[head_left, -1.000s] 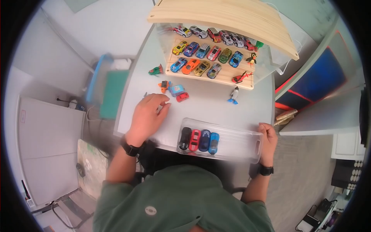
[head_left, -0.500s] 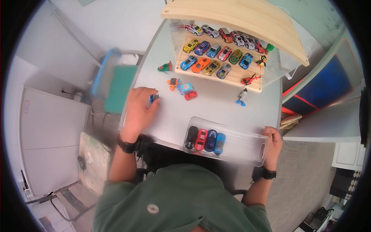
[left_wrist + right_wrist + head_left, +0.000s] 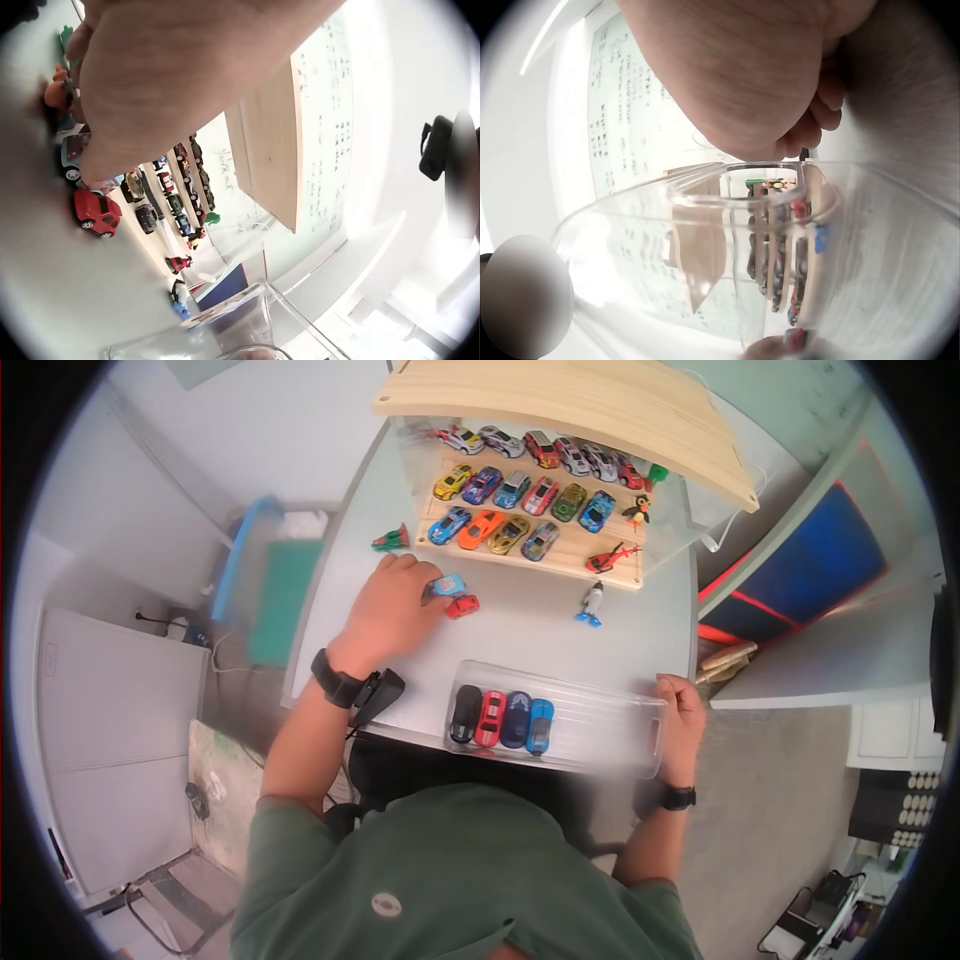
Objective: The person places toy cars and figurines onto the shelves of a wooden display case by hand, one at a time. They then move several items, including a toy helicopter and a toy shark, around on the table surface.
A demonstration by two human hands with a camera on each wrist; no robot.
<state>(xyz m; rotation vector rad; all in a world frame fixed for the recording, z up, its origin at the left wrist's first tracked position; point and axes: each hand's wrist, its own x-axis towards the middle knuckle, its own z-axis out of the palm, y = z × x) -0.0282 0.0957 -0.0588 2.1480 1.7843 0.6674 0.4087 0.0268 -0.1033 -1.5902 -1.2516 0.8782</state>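
Observation:
My left hand (image 3: 390, 605) is over the left side of the table, its fingers bent down and its thumb at a light blue toy car (image 3: 449, 585). Beside that car stands a small red toy car (image 3: 462, 606). In the left wrist view an orange toy (image 3: 56, 94) shows at the fingers; whether they hold anything, I cannot tell. My right hand (image 3: 682, 718) has curled fingers at the end rim of a clear plastic tray (image 3: 610, 725), by its handle slot. Inside the tray, at its left end, several toy cars (image 3: 490, 718) stand side by side.
A stepped wooden display rack (image 3: 560, 555) with several rows of toy cars stands at the back under a wooden top board (image 3: 560, 390). A green toy (image 3: 391, 539) lies to its left. A toy penguin (image 3: 592, 603) stands in front. The tray overlaps the table's front edge.
My left hand pinched a small blue-grey toy half a second ago; it has since moved right and forward to the orange toy, covering it. The right hand and tray keep their place.

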